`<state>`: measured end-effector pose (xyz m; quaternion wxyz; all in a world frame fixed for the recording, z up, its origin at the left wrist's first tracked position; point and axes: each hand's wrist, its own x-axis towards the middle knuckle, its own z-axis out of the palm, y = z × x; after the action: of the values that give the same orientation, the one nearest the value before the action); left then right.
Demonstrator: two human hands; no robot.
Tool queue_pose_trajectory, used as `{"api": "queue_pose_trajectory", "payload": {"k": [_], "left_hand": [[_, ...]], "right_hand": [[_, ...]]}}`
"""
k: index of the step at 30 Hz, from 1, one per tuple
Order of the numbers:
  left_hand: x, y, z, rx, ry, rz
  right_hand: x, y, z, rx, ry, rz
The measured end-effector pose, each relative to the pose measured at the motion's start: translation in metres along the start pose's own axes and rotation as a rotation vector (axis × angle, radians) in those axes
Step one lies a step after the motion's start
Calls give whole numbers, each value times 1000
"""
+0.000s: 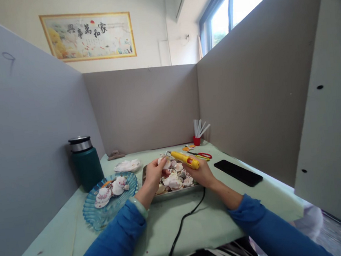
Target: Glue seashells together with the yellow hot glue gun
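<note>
- The right hand (202,175) clasps the yellow tool (184,159) above a metal tray (178,194).
- Its long axis slants, tip pointing left and away, toward a pale shell (164,163).
- The left hand (153,177) pinches that shell.

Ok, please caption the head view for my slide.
Left hand holds a shell, right hand a yellow tool, over a shell-filled tray.

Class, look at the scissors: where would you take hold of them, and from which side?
Take the scissors by their red and yellow handles, probably from the right and slightly above. They appear to lie flat on the table, handles pointing right, while the dark blades run left toward the yellow tool.
</note>
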<state>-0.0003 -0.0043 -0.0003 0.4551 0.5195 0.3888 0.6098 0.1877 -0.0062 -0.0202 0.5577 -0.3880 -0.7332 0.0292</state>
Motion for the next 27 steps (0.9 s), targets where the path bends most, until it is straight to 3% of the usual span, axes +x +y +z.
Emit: {"api": "queue_pose_trajectory", "payload": {"k": [5, 16, 27], "left_hand": [[0, 0, 0, 12, -9, -3], [-4, 3, 2, 61, -14, 3], [-3, 4, 2, 50, -1, -11]], "right_hand": [[0, 3, 1, -22, -51, 1], [0, 0, 0, -13, 0, -13], [0, 0, 0, -28, -44, -20]]}}
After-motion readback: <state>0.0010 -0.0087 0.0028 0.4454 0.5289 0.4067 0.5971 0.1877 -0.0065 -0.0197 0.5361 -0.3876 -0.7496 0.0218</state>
